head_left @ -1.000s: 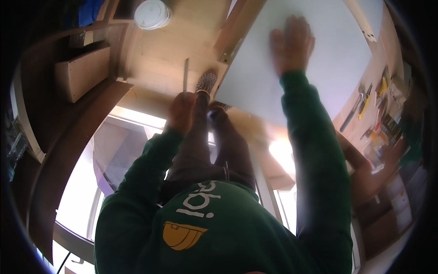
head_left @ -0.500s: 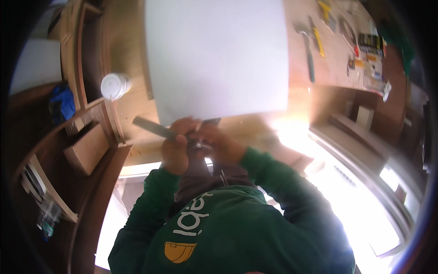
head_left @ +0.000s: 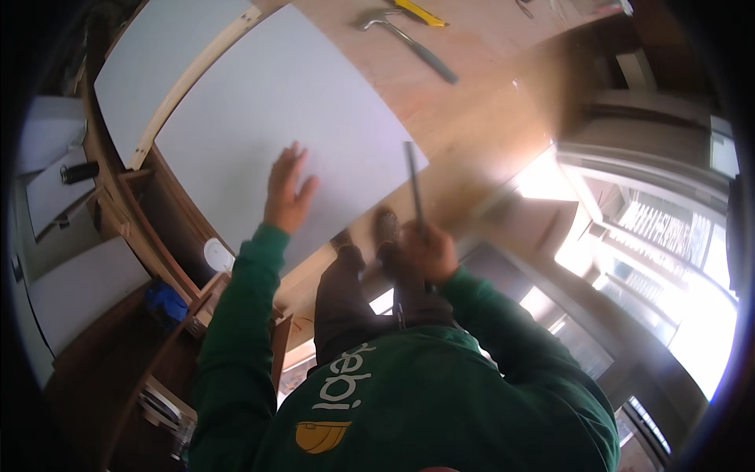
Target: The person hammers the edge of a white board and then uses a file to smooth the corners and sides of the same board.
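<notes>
Left hand (head_left: pixel 285 193): fingers (head_left: pixel 296 154) spread, palm flat on the white panel (head_left: pixel 267 102), pressing near its near edge. Pinning it, not gripping.

Right hand (head_left: pixel 429 252): fist closed around the lower end of a slim grey metal tool (head_left: pixel 412 182), a flat bar or ruler; too blurred to tell which. The shaft runs up from my fist, and its top end overlaps the panel's right corner. Can't tell if it touches the surface or hovers just above.

White panel: lies flat on the wooden worktop (head_left: pixel 487 118), with its near-right corner out toward the worktop's front edge. No marks, cuts or holes show on its face from here. A wooden batten (head_left: pixel 193 82) runs along the panel's far-left side, with a second white board (head_left: pixel 157 55) beyond it.

Status, my read: panel is placed and held; tool is only lined up at the corner. The marking or working step looks not started; the whole face is still clean.

Around the panel: hammer (head_left: pixel 409 38) well beyond its far edge on the worktop, something yellow (head_left: pixel 421 12) just past that. A small white round lid (head_left: pixel 219 255) sits below the near-left edge, with wooden shelving (head_left: pixel 126 236) further left. My shoes (head_left: pixel 385 228) are below the near edge, and bright glazing (head_left: pixel 653 236) is off to the right.
</notes>
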